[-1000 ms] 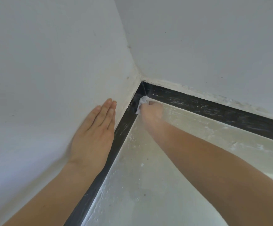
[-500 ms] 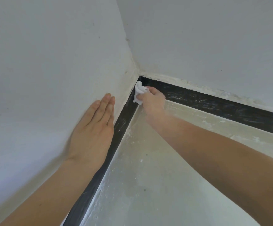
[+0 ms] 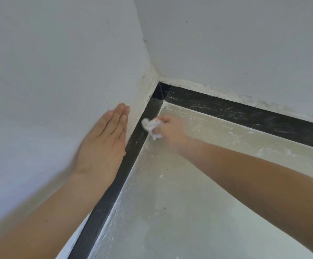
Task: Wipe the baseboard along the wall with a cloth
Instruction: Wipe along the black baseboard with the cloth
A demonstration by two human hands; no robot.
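The cloth (image 3: pixel 150 126) is sitting in the right hand (image 3: pixel 170 130), touching the baseboard (image 3: pixel 111 193) just right of the left hand (image 3: pixel 103 144), itself lying on the wall (image 3: pixel 49 90).

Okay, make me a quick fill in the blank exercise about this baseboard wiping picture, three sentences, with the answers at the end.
The left hand lies flat against the ____.
The right hand grips a crumpled cloth whose colour is ____.
The baseboard that the cloth touches is ____ in colour.
Missing words: wall; white; black.

Bare room corner: white walls (image 3: pixel 58 62), black baseboard (image 3: pixel 245 114).
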